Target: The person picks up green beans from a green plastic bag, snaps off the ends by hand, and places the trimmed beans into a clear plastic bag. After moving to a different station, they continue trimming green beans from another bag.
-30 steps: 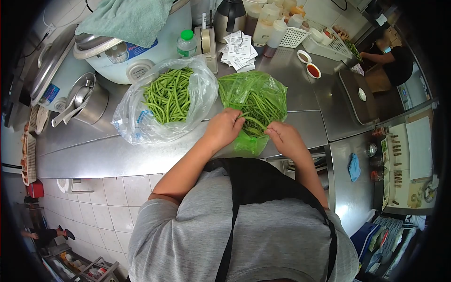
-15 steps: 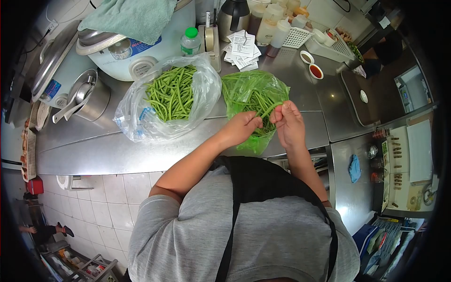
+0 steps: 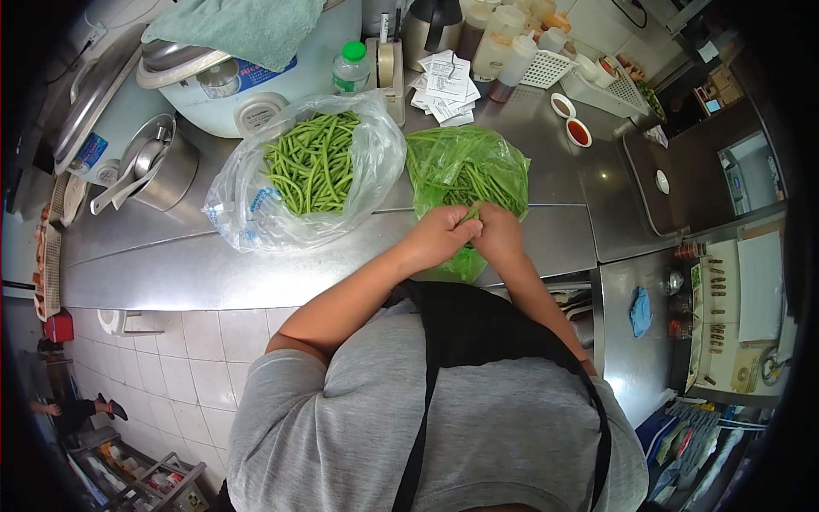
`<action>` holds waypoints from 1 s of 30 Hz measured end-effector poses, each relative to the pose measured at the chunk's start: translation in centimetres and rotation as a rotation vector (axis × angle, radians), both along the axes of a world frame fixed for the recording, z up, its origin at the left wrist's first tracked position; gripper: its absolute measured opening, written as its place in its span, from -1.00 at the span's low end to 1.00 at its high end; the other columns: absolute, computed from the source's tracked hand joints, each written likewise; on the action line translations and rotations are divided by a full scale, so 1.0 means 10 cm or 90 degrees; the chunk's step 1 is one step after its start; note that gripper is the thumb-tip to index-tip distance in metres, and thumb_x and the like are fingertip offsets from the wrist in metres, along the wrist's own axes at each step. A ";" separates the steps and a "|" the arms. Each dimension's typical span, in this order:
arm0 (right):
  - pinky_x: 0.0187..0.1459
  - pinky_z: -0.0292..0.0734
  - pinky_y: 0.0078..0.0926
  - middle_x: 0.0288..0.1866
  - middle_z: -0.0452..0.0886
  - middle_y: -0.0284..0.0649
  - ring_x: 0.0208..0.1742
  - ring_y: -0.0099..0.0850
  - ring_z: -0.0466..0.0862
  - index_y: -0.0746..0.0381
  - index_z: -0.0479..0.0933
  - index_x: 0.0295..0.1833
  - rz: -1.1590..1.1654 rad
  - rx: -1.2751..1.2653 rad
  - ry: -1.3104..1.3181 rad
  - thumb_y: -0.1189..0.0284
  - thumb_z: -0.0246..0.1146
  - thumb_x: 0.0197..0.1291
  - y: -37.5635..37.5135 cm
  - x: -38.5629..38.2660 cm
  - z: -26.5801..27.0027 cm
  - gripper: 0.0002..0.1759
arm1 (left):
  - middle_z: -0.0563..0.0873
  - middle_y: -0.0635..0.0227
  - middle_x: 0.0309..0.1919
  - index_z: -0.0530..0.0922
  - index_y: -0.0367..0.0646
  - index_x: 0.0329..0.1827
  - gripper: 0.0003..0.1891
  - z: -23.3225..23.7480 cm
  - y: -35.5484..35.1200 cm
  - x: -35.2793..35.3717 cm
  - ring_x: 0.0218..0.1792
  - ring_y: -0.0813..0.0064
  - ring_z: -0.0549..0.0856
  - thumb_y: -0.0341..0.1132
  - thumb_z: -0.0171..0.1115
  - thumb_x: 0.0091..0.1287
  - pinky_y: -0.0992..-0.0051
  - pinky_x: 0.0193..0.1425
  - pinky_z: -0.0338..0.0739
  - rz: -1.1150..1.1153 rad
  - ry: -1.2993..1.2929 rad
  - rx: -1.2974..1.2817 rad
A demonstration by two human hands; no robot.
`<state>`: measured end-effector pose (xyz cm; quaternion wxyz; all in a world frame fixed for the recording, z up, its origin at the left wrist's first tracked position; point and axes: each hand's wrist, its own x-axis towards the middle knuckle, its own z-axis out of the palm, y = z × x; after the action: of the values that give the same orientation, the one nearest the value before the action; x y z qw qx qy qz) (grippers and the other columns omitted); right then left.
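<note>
A green bean [image 3: 473, 213] is pinched where the left hand [image 3: 440, 236] and right hand [image 3: 498, 232] meet; it should be light, crisp and easily snapped, best held near its ends. Just beyond the grip sits the green bag [image 3: 488, 147].

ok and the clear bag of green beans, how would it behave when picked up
The clear bag would probably sag rather than hold its shape, since its film looks thin and crumpled. The heaped green beans likely give it some weight, and some could spill because its mouth gapes open.
</note>
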<state>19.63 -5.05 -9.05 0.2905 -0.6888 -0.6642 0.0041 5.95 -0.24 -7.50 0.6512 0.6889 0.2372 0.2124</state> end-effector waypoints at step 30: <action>-0.54 0.32 -0.33 -0.66 0.35 -0.20 -0.59 -0.23 0.41 0.24 0.28 -0.65 0.123 0.148 -0.075 0.52 0.12 -0.17 0.01 -0.04 0.49 -0.84 | 0.28 0.62 -0.74 0.37 -0.08 -0.46 -0.85 0.02 0.05 0.05 -0.77 0.81 0.19 -0.28 0.00 0.27 0.73 -0.74 0.04 0.084 -0.167 -0.315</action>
<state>19.23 -4.99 -4.13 0.3267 -0.5826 -0.7393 -0.0852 6.45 0.30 -7.26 0.8092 0.4589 0.2400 0.2774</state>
